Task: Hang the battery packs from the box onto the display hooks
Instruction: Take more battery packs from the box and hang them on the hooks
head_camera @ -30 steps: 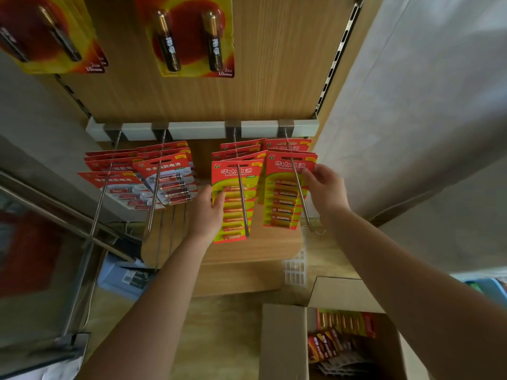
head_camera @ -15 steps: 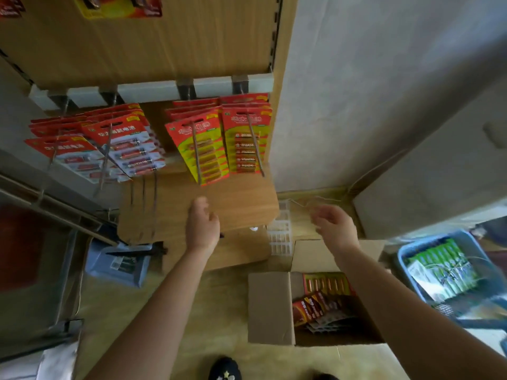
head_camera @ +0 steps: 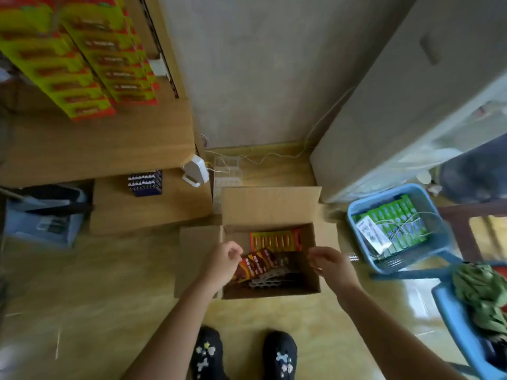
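An open cardboard box stands on the floor in front of my feet. Inside it lie red and yellow battery packs and darker red packs on a loose pile. My left hand hovers over the box's left side with loosely curled fingers, holding nothing. My right hand hovers over the box's right side, fingers also loosely curled and empty. Green and red battery packs hang on the display at the top left; the hooks themselves are out of sight.
A wooden shelf juts out below the display, with a small dark pack on the step beneath. A blue basket of green packs sits at the right, a blue chair near it. My black shoes stand behind the box.
Both hands left the hanging packs and came down from the display to just above the open box. My view tilted down from the hooks to the floor.
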The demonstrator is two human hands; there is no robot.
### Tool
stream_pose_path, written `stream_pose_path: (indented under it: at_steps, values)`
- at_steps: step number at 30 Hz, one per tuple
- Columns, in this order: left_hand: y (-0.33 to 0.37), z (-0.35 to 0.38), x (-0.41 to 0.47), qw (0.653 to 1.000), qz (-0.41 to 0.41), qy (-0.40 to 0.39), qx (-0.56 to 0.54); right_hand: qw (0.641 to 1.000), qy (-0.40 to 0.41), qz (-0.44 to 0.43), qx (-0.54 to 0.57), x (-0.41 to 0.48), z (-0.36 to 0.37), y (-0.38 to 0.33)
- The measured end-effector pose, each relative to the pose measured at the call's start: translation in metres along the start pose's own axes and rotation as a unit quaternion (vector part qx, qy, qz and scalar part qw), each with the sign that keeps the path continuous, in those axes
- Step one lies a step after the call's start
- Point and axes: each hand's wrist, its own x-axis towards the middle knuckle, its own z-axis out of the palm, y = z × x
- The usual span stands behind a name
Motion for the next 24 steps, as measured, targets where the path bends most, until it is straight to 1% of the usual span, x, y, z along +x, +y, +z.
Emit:
stream_pose_path:
  at_steps: [3, 5, 8, 11, 16, 18, 20, 22, 24]
  values:
    - [-0.019, 0.045, 0.018, 0.999, -0.001, -0.029, 0.032, 0.999, 0.006, 0.034, 0.042, 0.031, -0.002, 0.043]
    - [-0.031, 0.067, 0.04, 0.998, 0.013, -0.037, 0.056, 0.997, 0.005, 0.052, 0.056, 0.061, 0.007, 0.074]
    - [-0.052, 0.099, 0.083, 0.995, 0.041, -0.03, 0.084, 0.995, -0.002, 0.075, 0.068, 0.117, 0.033, 0.121]
    - [-0.079, 0.133, 0.134, 0.995, 0.044, -0.034, 0.085, 0.991, -0.018, 0.111, 0.066, 0.177, 0.065, 0.158]
    - [-0.129, 0.176, 0.227, 0.987, 0.043, -0.088, 0.126, 0.987, -0.02, 0.141, 0.069, 0.269, 0.1, 0.186]
    - [-0.146, 0.187, 0.262, 0.984, 0.04, -0.093, 0.148, 0.981, -0.016, 0.17, 0.096, 0.303, 0.11, 0.195]
    - [-0.161, 0.197, 0.292, 0.978, 0.04, -0.085, 0.188, 0.975, -0.002, 0.181, 0.132, 0.331, 0.122, 0.202]
    - [-0.172, 0.203, 0.309, 0.964, 0.037, -0.107, 0.239, 0.968, 0.015, 0.176, 0.176, 0.347, 0.133, 0.206]
    - [-0.179, 0.205, 0.315, 0.942, 0.026, -0.144, 0.303, 0.967, 0.027, 0.157, 0.201, 0.355, 0.139, 0.211]
